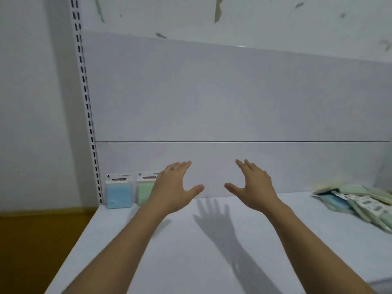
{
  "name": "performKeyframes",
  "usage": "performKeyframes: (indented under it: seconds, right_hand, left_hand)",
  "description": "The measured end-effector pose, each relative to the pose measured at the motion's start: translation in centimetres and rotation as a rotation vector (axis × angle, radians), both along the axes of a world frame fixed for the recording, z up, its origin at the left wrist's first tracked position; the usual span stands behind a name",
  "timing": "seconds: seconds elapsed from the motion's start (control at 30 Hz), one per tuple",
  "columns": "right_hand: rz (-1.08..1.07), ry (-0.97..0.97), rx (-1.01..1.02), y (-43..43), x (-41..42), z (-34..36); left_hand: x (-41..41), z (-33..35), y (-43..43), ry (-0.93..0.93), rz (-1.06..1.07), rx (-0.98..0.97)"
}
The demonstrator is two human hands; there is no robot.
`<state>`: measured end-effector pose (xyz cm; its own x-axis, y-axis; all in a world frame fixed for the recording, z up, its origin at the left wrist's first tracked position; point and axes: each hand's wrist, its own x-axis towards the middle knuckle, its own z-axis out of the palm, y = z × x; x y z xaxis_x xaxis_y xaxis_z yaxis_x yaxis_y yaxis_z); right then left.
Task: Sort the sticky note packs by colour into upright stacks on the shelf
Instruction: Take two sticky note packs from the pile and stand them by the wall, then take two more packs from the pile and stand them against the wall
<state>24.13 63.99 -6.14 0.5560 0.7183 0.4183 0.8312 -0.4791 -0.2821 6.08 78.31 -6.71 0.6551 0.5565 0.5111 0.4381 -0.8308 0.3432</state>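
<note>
1. Two sticky note packs stand upright at the back left of the white shelf [191, 251], leaning on the back panel [233, 102]: one blue pack [118, 193] and, just beside it on the right, one green pack [145, 192].
2. Each pack is a clear sleeve with a white header card and a dark label strip above its coloured square of notes.
3. The left hand [174, 187] hangs above the shelf with its back covering the green pack's right edge from view. I cannot tell whether they touch.
4. The right hand [254, 185] hangs level with the left one, well apart from both upright packs.
5. Both hands hold nothing, with fingers straight and spread and the thumbs pointing toward each other across a gap.
6. A loose pile of packs [360, 202] lies flat at the shelf's far right, showing green, blue and pale yellow. It is too blurred to count.
7. A slotted metal upright [87, 102] runs up the shelf's left side, with brown floor [31, 240] beyond it.
</note>
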Motion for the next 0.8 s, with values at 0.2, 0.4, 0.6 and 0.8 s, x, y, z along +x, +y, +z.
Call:
performKeyframes:
  seconds: [0.2, 0.4, 0.6, 0.8]
  right_hand:
    - [-0.104, -0.001, -0.011, -8.8, 4.6, 1.0]
    - [-0.243, 0.030, 0.004, -19.3, 9.0, 0.8]
    - [-0.445, 0.066, -0.003, -28.8, 11.8, 0.3]
    - [-0.617, 0.077, -0.026, -35.9, 13.0, -0.5]
  left_hand:
    - [5.5, 1.9, -7.1, 0.085, -0.105, 0.047]
    - [11.6, 1.8, -14.3, 0.139, -0.240, 0.076]
    - [17.9, 1.9, -21.4, 0.155, -0.408, 0.115]
    - [22.5, 1.3, -27.4, 0.168, -0.555, 0.133]
